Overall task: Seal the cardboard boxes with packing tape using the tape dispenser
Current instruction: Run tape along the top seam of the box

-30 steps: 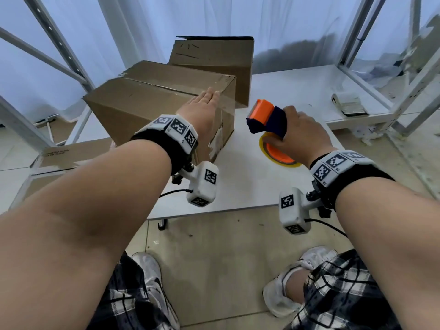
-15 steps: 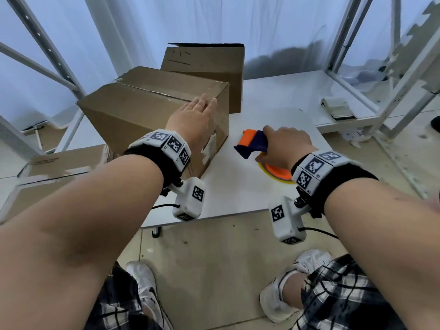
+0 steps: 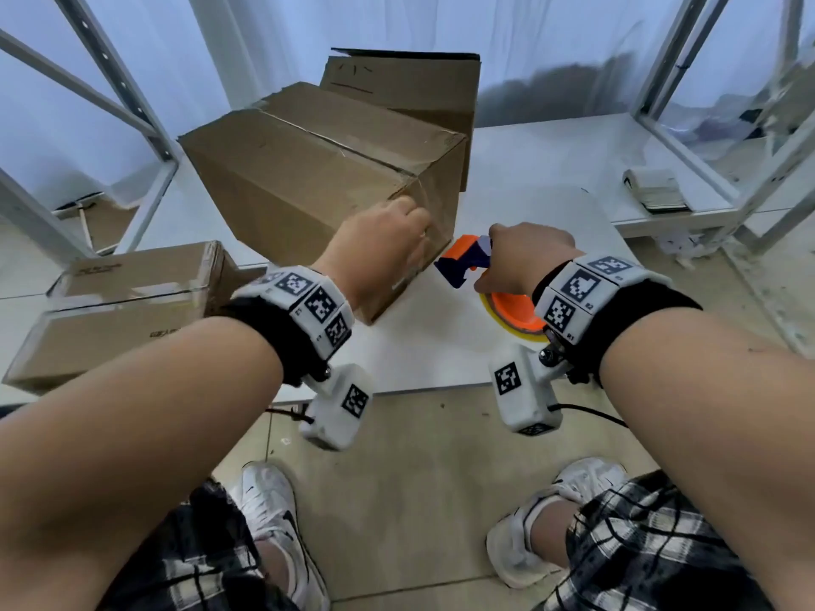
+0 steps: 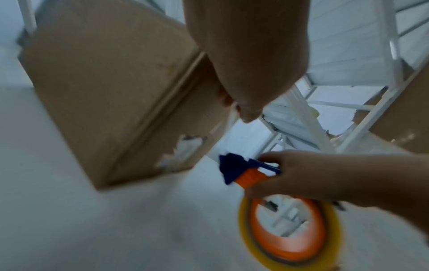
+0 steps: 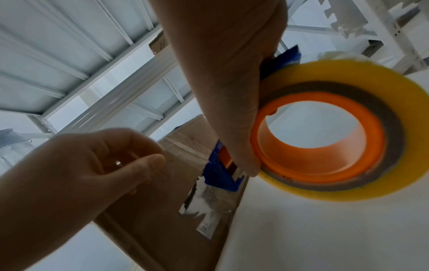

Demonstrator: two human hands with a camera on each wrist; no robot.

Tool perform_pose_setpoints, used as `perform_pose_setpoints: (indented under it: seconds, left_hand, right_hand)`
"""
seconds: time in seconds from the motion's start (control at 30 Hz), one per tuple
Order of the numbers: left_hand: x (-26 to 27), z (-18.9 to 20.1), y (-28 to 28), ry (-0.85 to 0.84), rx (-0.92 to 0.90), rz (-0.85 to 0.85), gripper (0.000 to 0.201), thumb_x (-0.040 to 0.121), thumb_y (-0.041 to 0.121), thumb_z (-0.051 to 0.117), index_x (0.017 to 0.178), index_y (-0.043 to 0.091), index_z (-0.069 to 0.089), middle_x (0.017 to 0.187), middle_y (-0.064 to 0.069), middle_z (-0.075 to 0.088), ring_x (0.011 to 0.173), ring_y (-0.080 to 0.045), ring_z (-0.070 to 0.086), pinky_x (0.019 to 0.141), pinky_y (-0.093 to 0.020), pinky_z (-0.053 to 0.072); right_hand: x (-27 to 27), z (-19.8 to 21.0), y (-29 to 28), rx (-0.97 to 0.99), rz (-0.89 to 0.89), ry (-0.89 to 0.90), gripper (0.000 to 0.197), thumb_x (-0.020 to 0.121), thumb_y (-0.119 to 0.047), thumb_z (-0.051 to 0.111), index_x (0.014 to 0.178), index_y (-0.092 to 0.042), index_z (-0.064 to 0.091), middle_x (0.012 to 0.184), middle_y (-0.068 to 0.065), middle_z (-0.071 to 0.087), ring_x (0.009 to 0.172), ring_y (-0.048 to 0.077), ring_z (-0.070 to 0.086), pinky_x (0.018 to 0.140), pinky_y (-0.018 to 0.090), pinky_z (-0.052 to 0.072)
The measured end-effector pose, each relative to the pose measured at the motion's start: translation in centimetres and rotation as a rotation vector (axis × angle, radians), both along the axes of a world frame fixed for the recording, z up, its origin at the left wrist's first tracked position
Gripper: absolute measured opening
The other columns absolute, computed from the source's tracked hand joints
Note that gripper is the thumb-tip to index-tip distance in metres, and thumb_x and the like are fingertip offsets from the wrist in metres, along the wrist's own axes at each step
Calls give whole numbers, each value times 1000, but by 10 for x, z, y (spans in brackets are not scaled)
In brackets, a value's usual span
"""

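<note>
1. 2 hands worked at the near corner of the cardboard box, which sat on the tabletop with its top seam running away from the person.
2. Right hand gripped the tape dispenser, fingers curled round its handle; its blue cutter end pointed left at the box's near end face, just beside it, the yellow tape roll trailing behind.
3. Left hand lay against that same end face, nearer the box, its fingers curled as if pinching something; what they held could not be made out.
4. Judged, the tape start belongs on that end face, then along the seam.
</note>
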State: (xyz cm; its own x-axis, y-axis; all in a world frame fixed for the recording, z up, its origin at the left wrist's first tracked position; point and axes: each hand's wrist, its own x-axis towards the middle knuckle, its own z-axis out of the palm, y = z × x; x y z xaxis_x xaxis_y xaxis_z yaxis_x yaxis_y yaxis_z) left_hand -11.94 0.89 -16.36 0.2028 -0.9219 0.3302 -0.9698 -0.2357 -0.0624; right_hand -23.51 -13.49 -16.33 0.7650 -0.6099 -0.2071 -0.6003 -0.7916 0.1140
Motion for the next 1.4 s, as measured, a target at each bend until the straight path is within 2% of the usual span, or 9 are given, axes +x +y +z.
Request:
perform_pose_setpoints:
  seconds: [0.1, 0.2, 0.3, 0.33, 0.47, 0.73, 0.97, 1.2, 1.4]
  left_hand:
    - [-7, -11, -14, 538, 57, 397, 39, 94, 43, 52, 89, 5, 59, 79, -7, 55, 74, -24, 54, 65, -31, 42]
    - [-10, -20, -27, 1095, -224, 497, 44, 90, 47, 57, 87, 3, 63, 74, -9, 56, 68, -17, 50, 66, -27, 39]
    - [-18, -27, -40, 1346, -507, 522, 38, 90, 34, 62, 103, -2, 68, 79, -9, 67, 84, -24, 63, 69, -25, 39]
    - [-20, -27, -43, 1383, -575, 516, 33, 90, 28, 63, 99, -4, 69, 68, -6, 62, 62, -18, 56, 67, -25, 39]
    - [-18, -31, -48, 1428, -667, 551, 19, 88, 11, 63, 70, 7, 67, 72, -9, 57, 67, -19, 48, 65, -27, 42]
    - [-12, -47, -45, 1352, -600, 557, 11, 84, 18, 70, 87, 10, 76, 85, -5, 73, 86, -21, 68, 86, -41, 55]
    - [-10, -41, -42, 1311, -575, 509, 11, 87, 17, 68, 90, 9, 74, 86, -7, 70, 78, -14, 61, 77, -29, 50]
    - [-11, -42, -40, 1286, -561, 501, 14, 87, 17, 67, 95, 8, 74, 85, -2, 69, 85, -14, 63, 83, -30, 51]
    - [-11, -41, -37, 1280, -525, 467, 15, 88, 18, 66, 96, 8, 74, 92, -6, 71, 88, -17, 64, 82, -29, 52]
  right_hand:
    - [-4, -5, 2, 2, 13, -46, 51, 84, -46, 60, 122, -16, 44, 79, 1, 44, 80, 25, 49, 65, 33, 35]
    - [-10, -7, -1, -13, 13, -73, 51, 83, -46, 60, 121, -17, 45, 89, 3, 49, 80, 26, 50, 66, 33, 36]
    - [-16, -5, -1, -1, 8, -77, 49, 83, -46, 60, 120, -17, 45, 90, 3, 50, 82, 25, 50, 67, 32, 37]
    - [-17, -4, 0, 6, 8, -72, 48, 83, -46, 60, 119, -17, 46, 89, 2, 49, 82, 25, 50, 67, 32, 37]
    - [-14, 3, 3, 38, 10, -11, 43, 83, -45, 61, 112, -18, 48, 85, 0, 48, 82, 23, 51, 66, 31, 37]
    - [2, 17, 8, 36, 56, 58, 28, 75, -38, 70, 72, -16, 52, 71, 2, 57, 59, 18, 53, 50, 26, 36]
    - [8, 24, 7, 108, 55, 55, 32, 71, -38, 74, 69, -16, 50, 69, 4, 57, 58, 20, 54, 48, 25, 37]
    - [8, 24, 16, 84, 46, 80, 29, 78, -37, 70, 91, -14, 57, 73, 4, 54, 74, 25, 58, 58, 31, 40]
    - [11, 18, 17, 95, 5, 46, 28, 79, -37, 69, 91, -15, 57, 69, 3, 52, 66, 22, 54, 48, 28, 33]
